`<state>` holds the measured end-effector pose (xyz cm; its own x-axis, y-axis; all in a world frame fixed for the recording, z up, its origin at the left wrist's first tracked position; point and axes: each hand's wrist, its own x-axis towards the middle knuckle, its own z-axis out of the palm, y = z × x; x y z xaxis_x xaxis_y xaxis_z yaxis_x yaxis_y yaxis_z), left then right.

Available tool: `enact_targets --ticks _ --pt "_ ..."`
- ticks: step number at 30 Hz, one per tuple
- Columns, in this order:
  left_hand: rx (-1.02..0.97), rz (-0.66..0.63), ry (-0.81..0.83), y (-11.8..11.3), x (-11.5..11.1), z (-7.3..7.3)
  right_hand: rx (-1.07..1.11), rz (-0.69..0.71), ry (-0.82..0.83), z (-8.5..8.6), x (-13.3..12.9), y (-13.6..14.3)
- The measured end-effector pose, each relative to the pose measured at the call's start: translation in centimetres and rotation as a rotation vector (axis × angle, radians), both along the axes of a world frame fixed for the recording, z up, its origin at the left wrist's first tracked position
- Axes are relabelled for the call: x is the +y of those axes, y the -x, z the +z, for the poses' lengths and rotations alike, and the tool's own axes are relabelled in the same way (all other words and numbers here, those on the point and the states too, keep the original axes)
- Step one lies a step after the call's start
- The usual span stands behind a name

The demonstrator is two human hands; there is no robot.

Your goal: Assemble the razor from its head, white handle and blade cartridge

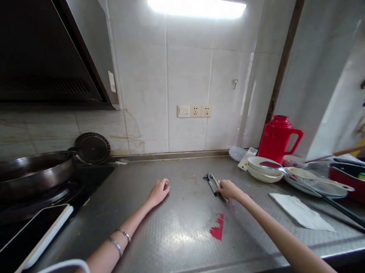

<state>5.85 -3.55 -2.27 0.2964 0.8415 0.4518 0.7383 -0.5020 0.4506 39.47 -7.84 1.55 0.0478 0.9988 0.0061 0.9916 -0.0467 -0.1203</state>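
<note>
My right hand (229, 189) is closed over the middle of a slim pale tool (215, 180) on the steel counter. One end sticks out beyond my fingers and the other shows below my palm; its kind is not clear. Just left of it lies a black-handled peeler (210, 186), apart from my fingers. My left hand (158, 193) rests on the counter further left, fingers loosely bent, thumb apart, nothing visible in it. A jagged red scrap (218, 228) lies flat on the counter between my forearms.
At left, a steel pan (33, 174) sits on the stove, with a phone-like device (31, 240) nearer me. Stacked bowls (265, 175), a white napkin (301, 212), a red thermos (277, 139) and a red basin (358, 183) crowd the right. Wall sockets (195, 111) are behind the counter.
</note>
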Motion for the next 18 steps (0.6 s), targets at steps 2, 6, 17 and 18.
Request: enact_targets --ticks 2,6,17,18 --pt "-0.006 -0.004 0.001 0.0 0.0 0.0 -0.005 -0.014 0.005 0.2 0.0 -0.1" --pt "-0.006 -0.003 -0.015 -0.1 -0.1 0.1 -0.017 -0.034 -0.019 1.2 -0.2 0.2" --pt "0.183 0.457 0.154 -0.1 -1.3 1.5 -0.001 0.111 -0.094 0.4 1.5 9.9" --pt "0.200 0.465 0.182 -0.1 -1.3 1.6 0.004 0.127 -0.093 0.2 1.7 11.0"
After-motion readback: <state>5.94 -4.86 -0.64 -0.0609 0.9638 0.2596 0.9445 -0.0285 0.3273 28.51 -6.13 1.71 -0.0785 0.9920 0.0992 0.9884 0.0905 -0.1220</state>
